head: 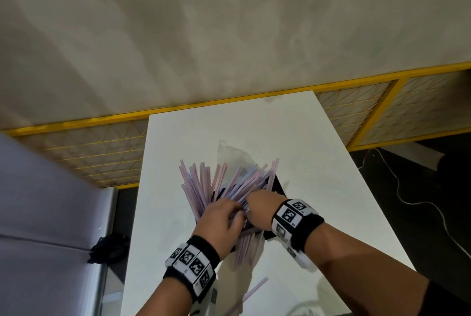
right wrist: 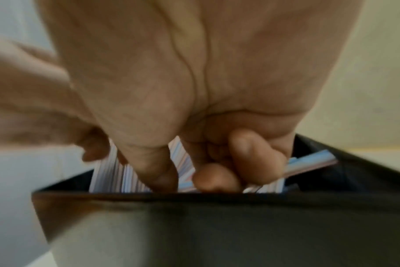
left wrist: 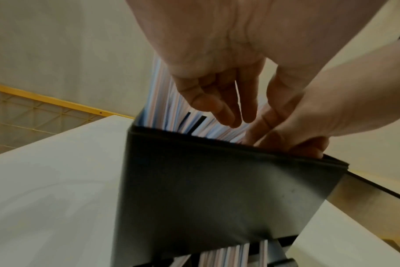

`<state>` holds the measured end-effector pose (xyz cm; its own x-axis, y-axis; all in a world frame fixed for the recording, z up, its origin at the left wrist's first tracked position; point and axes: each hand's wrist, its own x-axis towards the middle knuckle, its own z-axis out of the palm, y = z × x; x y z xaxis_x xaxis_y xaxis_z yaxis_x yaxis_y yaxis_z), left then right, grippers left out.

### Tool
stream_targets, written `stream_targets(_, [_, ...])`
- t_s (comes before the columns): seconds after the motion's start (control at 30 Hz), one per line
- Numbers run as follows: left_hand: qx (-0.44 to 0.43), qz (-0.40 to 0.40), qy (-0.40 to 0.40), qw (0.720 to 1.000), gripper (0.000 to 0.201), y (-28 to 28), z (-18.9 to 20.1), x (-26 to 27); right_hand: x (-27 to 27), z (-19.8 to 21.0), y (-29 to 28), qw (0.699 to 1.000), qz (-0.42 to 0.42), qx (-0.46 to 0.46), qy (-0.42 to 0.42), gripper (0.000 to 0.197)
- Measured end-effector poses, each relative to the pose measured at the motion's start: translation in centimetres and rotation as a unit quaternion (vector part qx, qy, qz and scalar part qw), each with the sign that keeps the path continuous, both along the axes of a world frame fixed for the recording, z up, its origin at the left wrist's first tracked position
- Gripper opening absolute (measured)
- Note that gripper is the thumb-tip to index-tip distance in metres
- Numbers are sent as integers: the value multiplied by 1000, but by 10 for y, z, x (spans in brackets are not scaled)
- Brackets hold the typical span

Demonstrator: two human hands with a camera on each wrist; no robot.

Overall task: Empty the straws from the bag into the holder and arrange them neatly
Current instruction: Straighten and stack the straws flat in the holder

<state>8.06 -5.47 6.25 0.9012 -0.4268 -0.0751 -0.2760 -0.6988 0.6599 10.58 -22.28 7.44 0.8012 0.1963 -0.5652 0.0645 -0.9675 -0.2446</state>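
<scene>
Both hands in the straw holder

White table [head: 318, 175] w/ black holder [left wrist: 217, 189] on it. Striped straws [head: 204, 183] fan out of holder; clear bag [head: 229, 152] lies behind. Left hand [head: 219, 221]: fingers loose, straight, touching straws. Right hand [head: 262, 206]: fingers curled round some straws.

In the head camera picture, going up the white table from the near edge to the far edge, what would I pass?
Loose straw lying on the table → left hand → black holder with fanned straws → clear bag → yellow mesh fence.
</scene>
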Motion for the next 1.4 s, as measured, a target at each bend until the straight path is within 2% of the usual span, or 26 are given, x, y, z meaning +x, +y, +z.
stream_targets(0.17, [57,-81,45,994,23,-20,-10,9,-1,4,-3,997,-74,9,4,23])
stream_targets(0.3, [85,-71,73,991,23,-28,-19,11,3,2,-8,977,-199,73,9,39])
stream_targets(0.43, [80,-46,88,992,25,-30,-26,12,7,-4,-16,934,-311,172,40,43])
stream_targets(0.6, [75,-57,88,992,26,-27,-35,14,9,-13,-17,866,-418,266,61,26])
stream_targets(0.67, [63,-45,78,994,25,-27,-37,14,9,-14,-13,859,-416,292,56,23])
stream_targets(0.8, [30,19,49,998,18,-26,-36,12,7,-16,-10,876,-364,317,-5,24])
stream_targets(0.9, [15,53,24,998,8,-21,-36,9,7,-15,-8,885,-327,330,-24,17])
stream_targets(1.03, [6,91,43,995,35,-11,-37,7,7,-18,-4,897,-281,337,-47,17])
stream_targets(1.13, [29,90,33,995,30,-7,-37,7,9,-22,-1,896,-285,340,-26,17])
stream_targets(1.23, [49,111,19,992,7,-7,-36,7,9,-23,5,896,-282,343,-4,17])
stream_targets(1.4, [67,166,53,982,24,-10,-37,14,6,-18,10,913,-226,339,-32,19])
